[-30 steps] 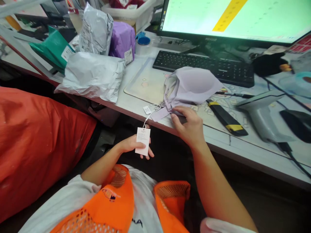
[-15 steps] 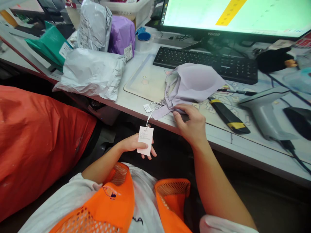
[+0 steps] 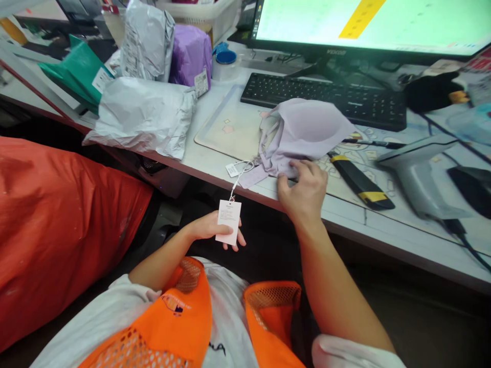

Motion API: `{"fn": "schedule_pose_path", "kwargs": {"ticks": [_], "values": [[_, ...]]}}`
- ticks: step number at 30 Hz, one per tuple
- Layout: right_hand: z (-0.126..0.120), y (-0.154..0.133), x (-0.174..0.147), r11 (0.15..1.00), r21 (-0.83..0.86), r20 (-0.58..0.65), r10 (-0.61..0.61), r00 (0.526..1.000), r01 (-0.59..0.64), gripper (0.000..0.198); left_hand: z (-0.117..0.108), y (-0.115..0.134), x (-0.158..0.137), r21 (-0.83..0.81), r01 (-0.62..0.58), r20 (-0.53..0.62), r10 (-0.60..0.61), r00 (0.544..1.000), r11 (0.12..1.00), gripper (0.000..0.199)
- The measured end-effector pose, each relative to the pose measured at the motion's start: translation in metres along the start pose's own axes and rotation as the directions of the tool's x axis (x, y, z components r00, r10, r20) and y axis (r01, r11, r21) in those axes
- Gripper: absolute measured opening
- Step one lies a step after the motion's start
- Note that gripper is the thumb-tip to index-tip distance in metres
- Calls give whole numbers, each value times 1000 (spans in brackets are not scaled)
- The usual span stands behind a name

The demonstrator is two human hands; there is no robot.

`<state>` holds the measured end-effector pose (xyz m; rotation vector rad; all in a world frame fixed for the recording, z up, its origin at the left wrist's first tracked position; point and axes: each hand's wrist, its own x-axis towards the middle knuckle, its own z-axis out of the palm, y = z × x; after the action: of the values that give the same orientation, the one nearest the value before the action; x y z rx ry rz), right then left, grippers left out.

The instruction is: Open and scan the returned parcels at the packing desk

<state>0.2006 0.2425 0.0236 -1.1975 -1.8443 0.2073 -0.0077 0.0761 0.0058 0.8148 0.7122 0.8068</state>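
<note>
The lilac bra (image 3: 307,128) sits on the table (image 3: 205,166), long way running near-left to far-right, just beyond your right hand (image 3: 305,189), the closer one. Those fingers are half curled against its near edge; can't tell if they've pinched any cloth. Its tag (image 3: 229,213) hangs off the table edge by a string (image 3: 240,179), pinned under your left hand's (image 3: 209,225) thumb.

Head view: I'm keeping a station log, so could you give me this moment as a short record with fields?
Left hand: holds white tag, thumb across its face
Right hand: fingers at lavender garment, near edge; grip unclear
Tag link: white cord leading up toward garment
Behind garment: keyboard, monitor
Right of garment: black-and-yellow cutter, then scanner
Left of garment: silver parcels, purple parcel, green parcel
</note>
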Motion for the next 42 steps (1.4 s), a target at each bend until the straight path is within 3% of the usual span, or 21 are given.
{"fn": "schedule_pose_path", "kwargs": {"ticks": [9, 15, 18, 20, 21, 23, 24, 26, 28, 31, 32, 34, 37, 39, 42], "values": [[-1, 2, 3, 1000, 28, 40, 2, 999, -3, 3, 0, 1, -3, 6, -2, 1, 2, 1000, 1000, 53], [-9, -6, 4, 998, 65, 34, 2, 999, -5, 8, 3, 2, -1, 37, 16, -15, -16, 1000, 999, 57], [-23, -9, 10, 987, 156, -33, 28, 999, -23, 11, -3, 9, -11, 182, 69, -104, -51, 993, 981, 61], [-37, -10, 20, 978, 204, -64, 57, 996, -43, 18, -6, 28, -25, 426, 128, -277, -6, 961, 896, 54], [-44, -10, 27, 975, 215, -76, 66, 995, -49, 20, -7, 42, -33, 562, 169, -386, 76, 919, 810, 48], [-57, -11, 44, 971, 233, -94, 72, 993, -48, 24, -2, 78, -44, 758, 259, -527, 327, 784, 599, 38], [-62, -12, 53, 966, 253, -91, 69, 993, -43, 26, 4, 98, -45, 812, 266, -528, 460, 715, 519, 35], [-68, -18, 74, 947, 320, -55, 51, 997, -31, 32, 22, 135, -33, 900, 156, -401, 634, 661, 407, 32], [-70, -29, 94, 913, 409, 11, 9, 1000, -13, 40, 41, 163, -2, 943, -65, -199, 707, 678, 327, 35], [-70, -47, 120, 846, 533, 144, -97, 985, 6, 54, 58, 187, 65, 921, -314, 31, 758, 652, 233, 74], [-71, -51, 126, 826, 564, 183, -125, 975, 0, 57, 58, 190, 87, 908, -350, 61, 752, 656, 232, 75], [-74, -52, 135, 794, 607, 217, -141, 966, -21, 60, 55, 195, 123, 887, -356, 33, 730, 683, 293, 52], [-76, -37, 135, 783, 621, 232, -131, 964, -43, 62, 43, 197, 153, 800, -361, -137, 733, 666, 478, 14], [-74, -20, 131, 838, 545, 271, -150, 951, -23, 62, 34, 196, 158, 663, -420, -260, 717, 647, 620, 13], [-65, -1, 126, 943, 332, 298, -127, 946, 22, 47, 25, 193, 155, 453, -429, -369, 602, 708, 782, 25]]}}
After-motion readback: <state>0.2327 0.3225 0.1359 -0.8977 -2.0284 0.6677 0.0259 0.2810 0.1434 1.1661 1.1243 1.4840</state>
